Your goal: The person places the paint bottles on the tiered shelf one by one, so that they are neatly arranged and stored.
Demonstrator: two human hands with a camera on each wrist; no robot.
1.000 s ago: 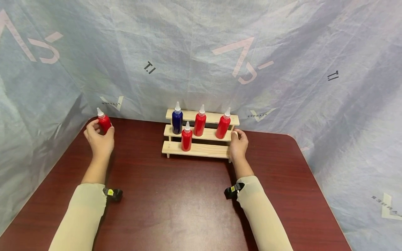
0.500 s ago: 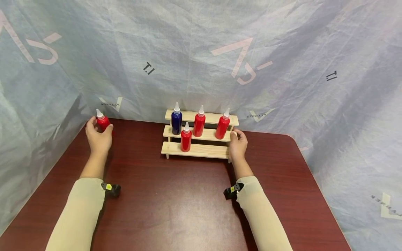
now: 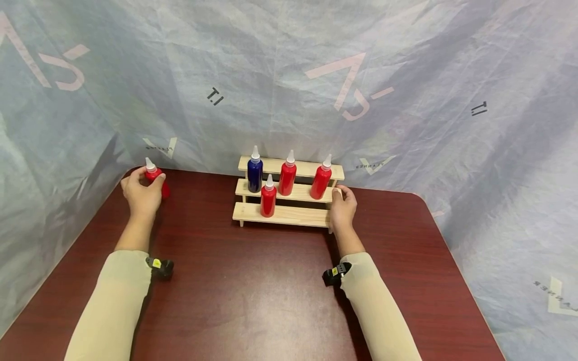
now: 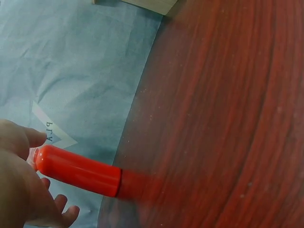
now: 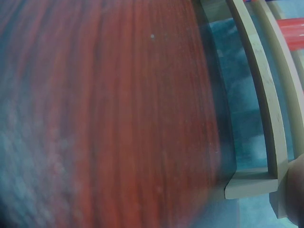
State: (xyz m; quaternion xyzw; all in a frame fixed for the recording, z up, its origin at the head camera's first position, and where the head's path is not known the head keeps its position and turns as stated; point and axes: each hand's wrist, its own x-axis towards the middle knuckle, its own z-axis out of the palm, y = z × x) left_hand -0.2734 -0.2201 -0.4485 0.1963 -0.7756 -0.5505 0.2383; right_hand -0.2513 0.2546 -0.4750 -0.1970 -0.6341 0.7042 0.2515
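Note:
At the far left of the table, my left hand (image 3: pixel 143 193) pinches a red squeeze bottle (image 3: pixel 165 189) with a white pointed cap high up near its neck. In the left wrist view the bottle (image 4: pixel 78 170) has its base close to the tabletop, where its red reflection shows. My right hand (image 3: pixel 343 208) grips the right end of a three-tier wooden rack (image 3: pixel 300 215). A blue bottle (image 3: pixel 255 176) and two red bottles, one left (image 3: pixel 287 179) and one right (image 3: pixel 320 182), stand on the middle tier. Another red bottle (image 3: pixel 268 202) is on the lowest tier.
The dark red wooden table (image 3: pixel 253 291) runs under both arms. A grey printed cloth (image 3: pixel 271 75) hangs behind the rack and along both sides. A black wrist camera (image 3: pixel 162 268) sits on the left sleeve, another (image 3: pixel 336 274) on the right.
The left hand's fingers have shifted to the upper part of the red squeeze bottle, which has moved slightly right. The right hand and the rack have stayed in place.

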